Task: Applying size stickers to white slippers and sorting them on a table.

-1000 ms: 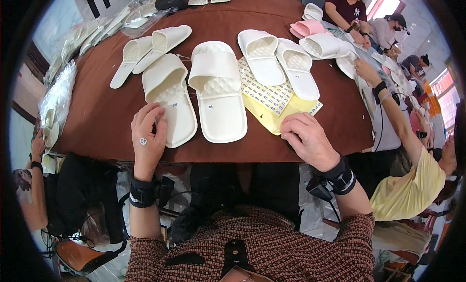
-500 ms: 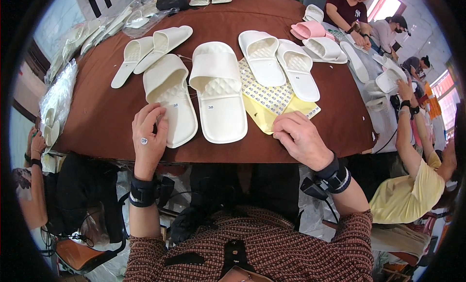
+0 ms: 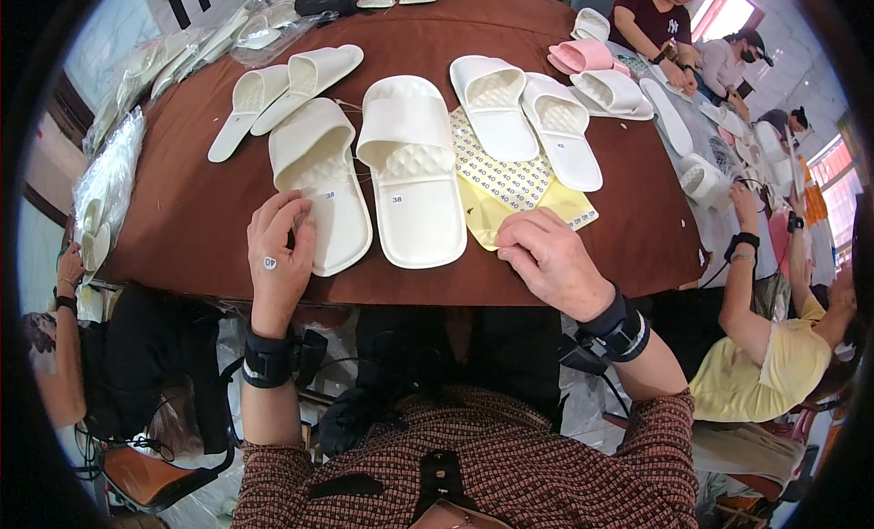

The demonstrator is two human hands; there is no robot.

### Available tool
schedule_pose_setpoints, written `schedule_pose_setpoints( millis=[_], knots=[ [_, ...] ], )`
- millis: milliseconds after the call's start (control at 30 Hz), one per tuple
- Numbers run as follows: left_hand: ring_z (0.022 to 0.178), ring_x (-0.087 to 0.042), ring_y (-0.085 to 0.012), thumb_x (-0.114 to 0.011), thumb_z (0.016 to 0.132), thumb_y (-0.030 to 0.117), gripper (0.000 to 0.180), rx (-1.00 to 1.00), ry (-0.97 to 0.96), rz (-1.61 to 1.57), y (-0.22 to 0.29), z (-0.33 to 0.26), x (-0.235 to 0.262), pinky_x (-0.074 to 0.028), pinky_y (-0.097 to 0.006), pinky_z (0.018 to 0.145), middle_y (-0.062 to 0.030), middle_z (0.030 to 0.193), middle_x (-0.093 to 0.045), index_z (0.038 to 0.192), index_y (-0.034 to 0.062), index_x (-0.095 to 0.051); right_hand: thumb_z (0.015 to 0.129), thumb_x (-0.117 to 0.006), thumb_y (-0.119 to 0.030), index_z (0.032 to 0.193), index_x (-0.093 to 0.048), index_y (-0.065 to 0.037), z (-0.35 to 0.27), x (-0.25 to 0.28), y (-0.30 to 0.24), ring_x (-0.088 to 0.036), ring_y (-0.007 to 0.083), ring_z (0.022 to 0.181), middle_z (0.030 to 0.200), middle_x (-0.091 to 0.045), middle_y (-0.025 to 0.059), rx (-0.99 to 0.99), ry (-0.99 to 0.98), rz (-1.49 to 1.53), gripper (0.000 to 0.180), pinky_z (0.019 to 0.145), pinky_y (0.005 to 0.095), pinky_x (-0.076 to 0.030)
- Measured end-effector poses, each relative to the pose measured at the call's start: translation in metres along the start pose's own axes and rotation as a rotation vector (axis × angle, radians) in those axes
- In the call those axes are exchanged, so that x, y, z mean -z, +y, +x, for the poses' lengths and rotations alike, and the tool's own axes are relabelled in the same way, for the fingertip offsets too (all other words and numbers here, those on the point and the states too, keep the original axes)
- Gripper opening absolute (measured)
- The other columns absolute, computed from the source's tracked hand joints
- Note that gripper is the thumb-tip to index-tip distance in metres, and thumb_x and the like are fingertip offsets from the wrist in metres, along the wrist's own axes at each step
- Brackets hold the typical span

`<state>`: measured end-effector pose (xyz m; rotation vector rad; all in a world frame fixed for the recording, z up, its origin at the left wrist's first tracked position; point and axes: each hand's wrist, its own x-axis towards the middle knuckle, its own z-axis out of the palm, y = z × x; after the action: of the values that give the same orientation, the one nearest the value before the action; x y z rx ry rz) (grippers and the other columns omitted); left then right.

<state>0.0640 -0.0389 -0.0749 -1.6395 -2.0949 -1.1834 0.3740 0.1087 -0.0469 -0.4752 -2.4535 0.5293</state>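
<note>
Centrally, round brown bench fills upper frame. Left hand lies flat at lower left of centre, fingertips on heel of white foam slipper; grip loose, holding nothing, small round sticker on its back. Second white slipper just beside it, right. Right hand lower right of centre, fingers curled, pressing yellow sticker sheet; whether it pinches anything cannot tell. More white slippers upper right.
</note>
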Motion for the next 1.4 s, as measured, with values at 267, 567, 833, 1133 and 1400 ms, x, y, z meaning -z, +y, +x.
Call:
schedule_pose_setpoints(
  millis=[267,567,833,1133,1400],
  knots=[
    [0.110,-0.059,-0.0319,-0.063,0.085,0.005,0.020,-0.004,0.007,-0.023,-0.004,0.000,-0.002,-0.044,-0.040,0.096,-0.0128,0.117,-0.065,0.105,0.0012,-0.067,0.083,-0.067,-0.005,0.092,-0.061,-0.004,-0.002,0.001,-0.004,-0.057,0.0310,0.088,0.095,-0.061,0.0097,0.015,-0.034,-0.002,0.012,0.082,0.0398,-0.047],
    [0.110,-0.059,-0.0314,-0.060,0.089,0.003,0.019,-0.009,-0.019,0.014,-0.001,-0.001,0.001,-0.047,-0.039,0.097,-0.0142,0.119,-0.065,0.106,-0.0010,-0.067,0.082,-0.069,-0.004,0.094,-0.062,-0.004,-0.012,0.016,-0.004,-0.059,0.0321,0.095,0.100,-0.063,0.0110,-0.046,-0.054,-0.025,0.014,0.086,0.0396,-0.048],
    [0.111,-0.060,-0.0313,-0.060,0.091,0.005,0.019,-0.003,-0.036,0.021,-0.003,-0.001,-0.001,-0.047,-0.039,0.097,-0.0146,0.121,-0.064,0.107,-0.0005,-0.067,0.082,-0.069,-0.004,0.096,-0.062,-0.003,-0.027,0.049,0.020,-0.059,0.0333,0.098,0.102,-0.063,0.0120,-0.153,-0.083,-0.162,0.016,0.089,0.0408,-0.048],
    [0.113,-0.060,-0.0291,-0.059,0.092,0.004,0.020,-0.003,-0.063,0.020,-0.005,0.002,-0.001,-0.048,-0.036,0.096,-0.0148,0.122,-0.064,0.109,-0.0012,-0.067,0.084,-0.067,-0.006,0.097,-0.064,-0.003,-0.030,0.058,0.015,-0.058,0.0319,0.096,0.100,-0.063,0.0120,-0.125,-0.110,-0.215,0.013,0.089,0.0403,-0.046],
    [0.108,-0.059,-0.0322,-0.061,0.087,0.006,0.021,-0.013,-0.034,-0.011,-0.004,0.001,-0.002,-0.046,-0.040,0.095,-0.0130,0.119,-0.065,0.107,0.0016,-0.067,0.087,-0.065,-0.008,0.096,-0.063,-0.003,-0.003,0.060,0.011,-0.059,0.0322,0.094,0.095,-0.064,0.0122,-0.059,-0.119,-0.142,0.011,0.089,0.0414,-0.046]
  ],
)
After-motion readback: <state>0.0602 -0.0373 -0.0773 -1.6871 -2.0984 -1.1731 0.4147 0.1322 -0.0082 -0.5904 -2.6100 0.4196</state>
